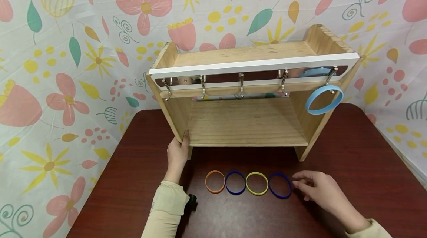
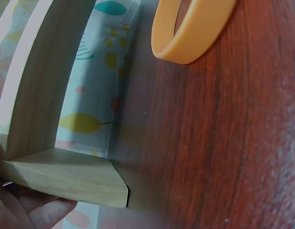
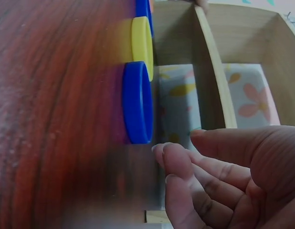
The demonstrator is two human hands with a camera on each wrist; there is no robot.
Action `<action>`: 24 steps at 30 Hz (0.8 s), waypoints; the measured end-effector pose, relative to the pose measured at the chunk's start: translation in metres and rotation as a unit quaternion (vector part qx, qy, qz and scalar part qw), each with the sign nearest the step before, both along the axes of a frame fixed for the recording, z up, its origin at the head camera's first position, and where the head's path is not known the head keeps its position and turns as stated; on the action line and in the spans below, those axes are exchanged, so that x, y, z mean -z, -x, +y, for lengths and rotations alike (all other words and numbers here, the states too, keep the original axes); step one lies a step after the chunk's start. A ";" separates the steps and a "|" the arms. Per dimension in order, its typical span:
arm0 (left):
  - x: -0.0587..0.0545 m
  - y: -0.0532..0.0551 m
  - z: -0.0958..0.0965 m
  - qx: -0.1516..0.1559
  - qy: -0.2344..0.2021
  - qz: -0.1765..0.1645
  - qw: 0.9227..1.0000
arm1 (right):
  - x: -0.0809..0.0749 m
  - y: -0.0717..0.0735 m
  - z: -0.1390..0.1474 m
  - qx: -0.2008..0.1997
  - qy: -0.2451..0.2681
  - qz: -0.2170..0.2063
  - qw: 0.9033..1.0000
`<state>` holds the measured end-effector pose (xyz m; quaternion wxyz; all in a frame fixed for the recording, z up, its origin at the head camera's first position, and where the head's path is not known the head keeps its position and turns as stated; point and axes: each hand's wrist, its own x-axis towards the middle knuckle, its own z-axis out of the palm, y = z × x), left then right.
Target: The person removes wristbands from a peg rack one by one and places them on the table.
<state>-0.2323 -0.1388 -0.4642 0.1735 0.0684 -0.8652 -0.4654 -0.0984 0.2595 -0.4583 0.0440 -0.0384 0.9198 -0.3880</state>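
Observation:
My left hand (image 1: 178, 152) grips the lower left side of a wooden shelf (image 1: 247, 123), thumb on the inner face and fingers round the outside. In the left wrist view, fingers (image 2: 52, 212) show behind the shelf's leg. Beside the rightmost dark blue wristband (image 1: 280, 186), my right hand (image 1: 321, 189) hovers with loosely bent fingers and nothing in them. Left of that band lie a yellow wristband (image 1: 257, 193), another dark blue wristband (image 1: 235, 193) and an orange wristband (image 1: 215, 191), in a row. A light blue wristband (image 1: 311, 99) hangs on the shelf's rightmost hook (image 1: 331, 75).
Several metal hooks, one of them the middle hook (image 1: 241, 85), line the white-edged front rail (image 1: 253, 62) without bands. The shelf stands on a dark red-brown table (image 1: 133, 193). Behind it hangs a floral cloth (image 1: 100, 63). A black object (image 1: 191, 200) sits by the left cuff.

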 end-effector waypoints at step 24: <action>0.000 0.000 -0.001 0.007 0.005 0.001 1.000 | -0.046 0.000 -0.002 0.054 0.048 0.200 0.977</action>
